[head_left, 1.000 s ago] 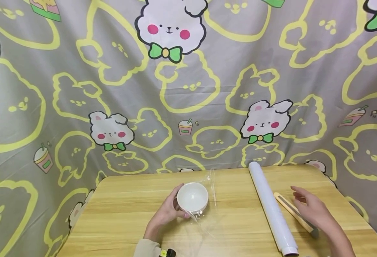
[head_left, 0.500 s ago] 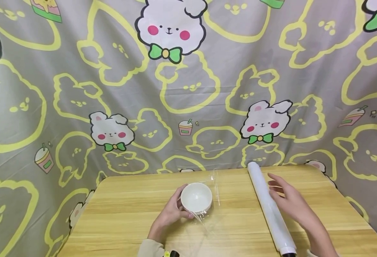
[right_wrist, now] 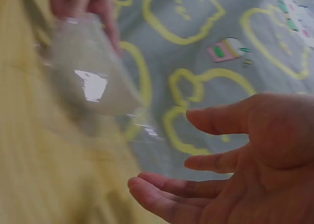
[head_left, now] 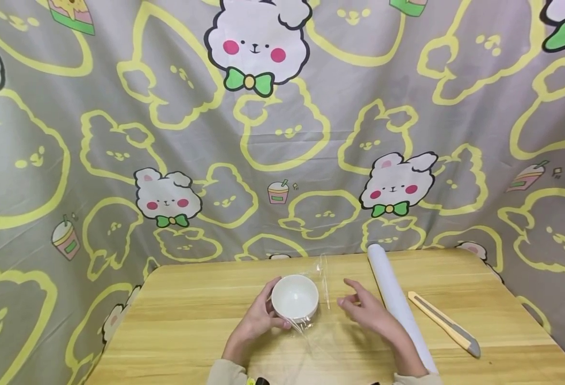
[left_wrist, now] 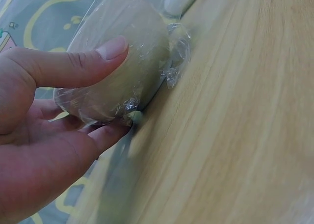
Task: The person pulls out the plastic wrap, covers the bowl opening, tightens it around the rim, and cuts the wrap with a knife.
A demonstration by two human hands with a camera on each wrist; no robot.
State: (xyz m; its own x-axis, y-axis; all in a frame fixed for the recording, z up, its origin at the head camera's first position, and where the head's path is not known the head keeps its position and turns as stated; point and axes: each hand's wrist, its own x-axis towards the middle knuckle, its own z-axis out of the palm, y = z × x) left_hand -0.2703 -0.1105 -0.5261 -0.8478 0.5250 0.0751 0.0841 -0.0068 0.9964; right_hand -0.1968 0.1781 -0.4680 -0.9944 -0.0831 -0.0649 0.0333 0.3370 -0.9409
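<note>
My left hand grips a small white bowl from its left side, thumb on the near wall and fingers around the back and underside. Clear plastic wrap clings to the bowl's outside, bunched in places. A loose flap of the wrap stands out to the bowl's right in the head view. My right hand is held apart from the bowl, a little to its right, with nothing in it. In the right wrist view, its fingers are spread and point toward the wrapped bowl.
A long white roll of plastic wrap lies under and beyond my right forearm. Farther right, a yellow utility knife with a grey end lies on the wooden table. A patterned curtain hangs behind the table.
My right hand has moved left from over the knife, across the wrap roll, toward the bowl, uncovering the knife. The bowl in my left hand has shifted slightly right.
</note>
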